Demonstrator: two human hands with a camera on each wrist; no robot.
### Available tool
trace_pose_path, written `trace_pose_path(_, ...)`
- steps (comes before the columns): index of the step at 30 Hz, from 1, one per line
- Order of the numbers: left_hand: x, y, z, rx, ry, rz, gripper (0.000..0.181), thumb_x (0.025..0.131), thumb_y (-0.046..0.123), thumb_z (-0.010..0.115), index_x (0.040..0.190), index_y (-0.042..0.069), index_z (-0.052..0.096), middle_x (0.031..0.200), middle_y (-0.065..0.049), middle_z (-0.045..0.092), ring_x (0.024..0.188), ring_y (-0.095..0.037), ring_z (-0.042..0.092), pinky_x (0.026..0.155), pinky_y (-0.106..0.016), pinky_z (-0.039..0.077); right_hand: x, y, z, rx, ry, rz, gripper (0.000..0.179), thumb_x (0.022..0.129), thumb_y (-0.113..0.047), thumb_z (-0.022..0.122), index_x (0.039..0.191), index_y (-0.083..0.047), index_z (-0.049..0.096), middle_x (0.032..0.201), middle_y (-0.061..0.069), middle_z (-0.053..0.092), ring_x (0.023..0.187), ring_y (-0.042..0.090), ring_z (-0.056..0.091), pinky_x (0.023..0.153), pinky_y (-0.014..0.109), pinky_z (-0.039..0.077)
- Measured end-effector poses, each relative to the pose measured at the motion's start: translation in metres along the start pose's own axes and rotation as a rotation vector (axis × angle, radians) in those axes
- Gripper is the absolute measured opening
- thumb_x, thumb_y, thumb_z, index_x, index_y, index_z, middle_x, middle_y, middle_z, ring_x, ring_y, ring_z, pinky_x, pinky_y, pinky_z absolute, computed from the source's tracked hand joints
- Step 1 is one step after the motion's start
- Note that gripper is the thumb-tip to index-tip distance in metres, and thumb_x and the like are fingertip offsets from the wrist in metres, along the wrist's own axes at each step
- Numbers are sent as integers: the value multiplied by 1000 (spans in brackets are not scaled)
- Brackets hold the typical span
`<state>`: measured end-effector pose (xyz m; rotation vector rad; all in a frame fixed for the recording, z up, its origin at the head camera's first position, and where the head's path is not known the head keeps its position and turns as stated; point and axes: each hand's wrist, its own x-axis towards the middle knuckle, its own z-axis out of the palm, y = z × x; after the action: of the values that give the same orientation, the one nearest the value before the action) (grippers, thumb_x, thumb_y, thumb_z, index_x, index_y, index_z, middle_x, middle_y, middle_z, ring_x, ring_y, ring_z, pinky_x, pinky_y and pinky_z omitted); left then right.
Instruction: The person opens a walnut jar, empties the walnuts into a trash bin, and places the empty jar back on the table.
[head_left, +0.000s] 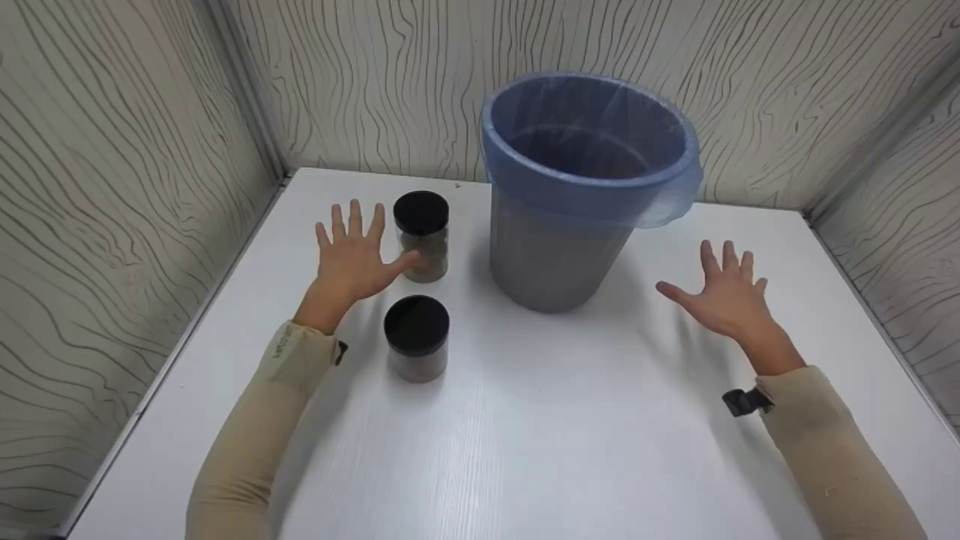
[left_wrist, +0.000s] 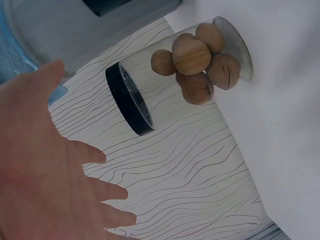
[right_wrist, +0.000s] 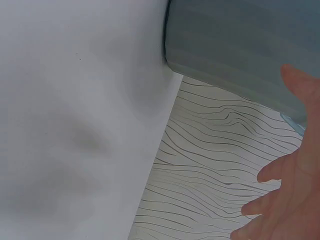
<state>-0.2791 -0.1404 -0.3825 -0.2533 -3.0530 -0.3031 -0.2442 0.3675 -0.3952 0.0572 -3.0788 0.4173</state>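
My left hand point(head_left: 354, 264) is spread above the table beside a clear jar with a black lid point(head_left: 421, 213), its thumb overlapping the jar in the head view. Several walnuts point(left_wrist: 192, 57) lie in the bottom of that jar, as the left wrist view shows. Nearer to me stands a second black-lidded jar point(head_left: 417, 325), also upright. To the right, my right hand point(head_left: 727, 301) hovers with its fingers spread, holding nothing. Between the hands, toward the back, is a grey trash bin point(head_left: 555, 262) lined with a blue bag point(head_left: 592, 196) folded over its rim.
Everything stands on a white table point(head_left: 510, 450). Wood-grain patterned panels point(head_left: 360, 82) enclose it at the back and both sides. A black strap buckle point(head_left: 742, 402) sticks out from the right sleeve.
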Motion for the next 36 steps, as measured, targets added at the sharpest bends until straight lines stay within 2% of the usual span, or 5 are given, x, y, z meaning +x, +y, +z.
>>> trace_pose_path(6, -12, -10, 5, -195, 140, 53, 68, 95, 48, 48, 143, 2, 37, 139, -23, 40, 126, -40, 39, 99, -54, 33, -5, -2, 3, 38, 41, -40, 101, 85, -64, 53, 146, 8, 18, 144, 38, 19, 129, 56, 20, 95, 69, 24)
trace_pose_path(10, -23, -23, 15, -368, 126, 105, 41, 96, 28, 51, 127, 3, 55, 120, -16, 58, 108, -32, 56, 87, -48, 45, -11, -5, 6, 72, 61, -63, 91, 87, -58, 55, 141, 10, 29, 138, 36, 30, 123, 54, 30, 92, 67, 30)
trace_pose_path(18, -38, -45, 43, -624, -63, 260, 24, 89, -2, 51, 110, -1, 63, 106, -16, 64, 99, -29, 60, 86, -44, 48, -19, -11, 15, 106, 101, -133, 67, 92, -42, 58, 132, 9, 43, 129, 31, 44, 118, 48, 41, 93, 61, 34)
trace_pose_path(29, -49, -42, 69, -787, -455, 362, 73, 70, -9, 56, 140, -1, 35, 133, -18, 46, 121, -37, 45, 97, -51, 39, -26, -26, 31, 140, 80, -240, 58, 91, -36, 60, 131, 5, 47, 122, 25, 53, 112, 41, 50, 90, 56, 39)
trace_pose_path(36, -50, -35, 82, -846, -500, 389, 95, 68, 8, 83, 146, 9, 29, 139, -8, 44, 127, -27, 39, 105, -49, 27, -26, -36, 35, 151, 68, -296, 58, 91, -36, 61, 130, 4, 48, 123, 23, 54, 109, 39, 52, 89, 54, 41)
